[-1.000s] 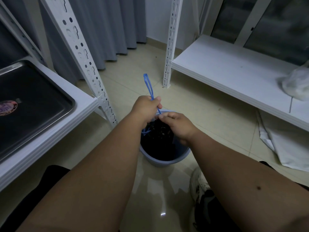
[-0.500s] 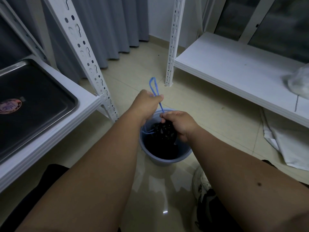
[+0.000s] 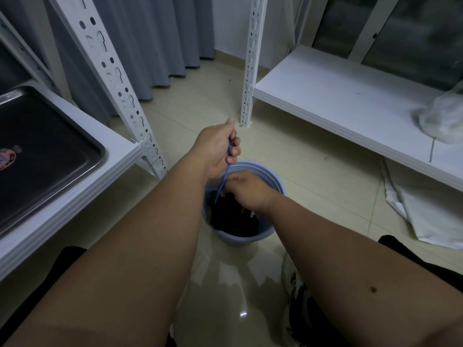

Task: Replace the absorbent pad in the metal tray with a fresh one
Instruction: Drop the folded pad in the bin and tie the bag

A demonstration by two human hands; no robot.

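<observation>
Steel tray (image 3: 47,156) lies bare, dark-bottomed.

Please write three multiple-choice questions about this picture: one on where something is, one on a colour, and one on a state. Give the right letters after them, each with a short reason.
1. Where does the bucket stand?
A. on the floor between the two shelf units
B. on the right shelf
C. inside the metal tray

2. What colour is the drawstring that the left hand holds?
A. red
B. blue
C. yellow

3. In what state is the metal tray on the left shelf?
A. filled with water
B. covered by a lid
C. without a pad, its dark bottom bare

Answers:
1. A: the bucket sits on the tiled floor, in front of the person.
2. B: a thin blue string runs from the curled fingers down to the black bag.
3. C: in the visible part of the tray only a round sticker shows.
</observation>
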